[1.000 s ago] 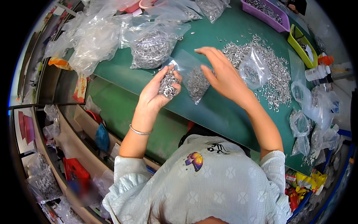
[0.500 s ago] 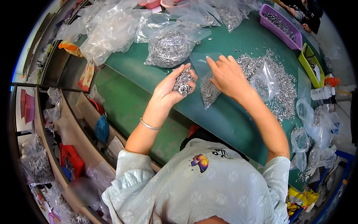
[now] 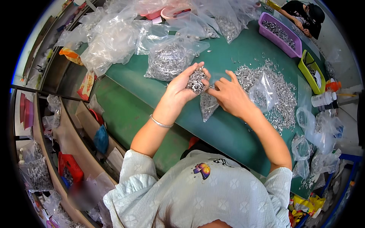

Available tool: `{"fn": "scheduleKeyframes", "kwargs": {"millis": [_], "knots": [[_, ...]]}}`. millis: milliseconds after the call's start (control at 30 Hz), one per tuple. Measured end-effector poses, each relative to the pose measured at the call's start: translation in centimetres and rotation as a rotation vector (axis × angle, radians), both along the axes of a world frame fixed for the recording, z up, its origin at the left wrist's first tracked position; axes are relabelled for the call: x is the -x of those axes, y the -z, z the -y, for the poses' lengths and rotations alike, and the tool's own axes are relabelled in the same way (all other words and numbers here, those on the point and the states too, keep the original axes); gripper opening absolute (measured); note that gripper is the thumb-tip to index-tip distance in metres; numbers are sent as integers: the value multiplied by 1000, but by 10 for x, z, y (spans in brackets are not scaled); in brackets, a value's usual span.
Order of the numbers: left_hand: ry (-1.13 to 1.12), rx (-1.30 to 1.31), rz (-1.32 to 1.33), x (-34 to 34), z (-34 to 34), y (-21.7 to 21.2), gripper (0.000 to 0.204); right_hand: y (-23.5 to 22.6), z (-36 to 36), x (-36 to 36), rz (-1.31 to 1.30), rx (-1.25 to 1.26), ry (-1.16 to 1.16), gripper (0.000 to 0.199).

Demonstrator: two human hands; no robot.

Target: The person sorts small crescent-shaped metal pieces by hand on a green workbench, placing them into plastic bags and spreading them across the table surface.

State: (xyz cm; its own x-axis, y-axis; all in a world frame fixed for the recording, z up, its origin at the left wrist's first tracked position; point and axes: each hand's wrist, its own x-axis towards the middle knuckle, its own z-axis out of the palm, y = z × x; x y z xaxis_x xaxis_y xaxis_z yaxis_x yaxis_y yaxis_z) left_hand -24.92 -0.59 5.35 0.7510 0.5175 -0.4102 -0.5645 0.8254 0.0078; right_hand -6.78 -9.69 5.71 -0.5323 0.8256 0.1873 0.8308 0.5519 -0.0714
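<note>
A handful of small silver metal rings (image 3: 196,80) sits cupped in the left hand (image 3: 181,88), held above the green surface (image 3: 228,129). The right hand (image 3: 228,97) pinches the mouth of a small clear plastic bag (image 3: 208,106), part-filled with the same rings and hanging just below the handful. A loose pile of rings (image 3: 279,91) lies on the surface to the right, a fuller bag of rings (image 3: 169,59) rests behind the hands, and a purple tray (image 3: 279,34) stands farther back.
</note>
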Motion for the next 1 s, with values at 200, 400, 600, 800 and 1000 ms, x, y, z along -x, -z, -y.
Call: {"fn": "scheduleKeyframes", "kwargs": {"millis": [200,400,600,800,1000], "knots": [[-7,-65,-39,-19,-6,7,18,-3,16,11,-57,-224,-21,38],[-114,-318,-204,-38,-2,9,26,-1,21,10,-52,-274,-34,32],[-254,-508,-440,-44,3,12,30,2,21,11,-78,-325,-49,28],[-137,-747,-614,-43,8,22,26,7,24,7,-120,-362,-75,25],[-106,-910,-746,-50,13,28,24,11,25,4,-138,-341,-87,25]]}}
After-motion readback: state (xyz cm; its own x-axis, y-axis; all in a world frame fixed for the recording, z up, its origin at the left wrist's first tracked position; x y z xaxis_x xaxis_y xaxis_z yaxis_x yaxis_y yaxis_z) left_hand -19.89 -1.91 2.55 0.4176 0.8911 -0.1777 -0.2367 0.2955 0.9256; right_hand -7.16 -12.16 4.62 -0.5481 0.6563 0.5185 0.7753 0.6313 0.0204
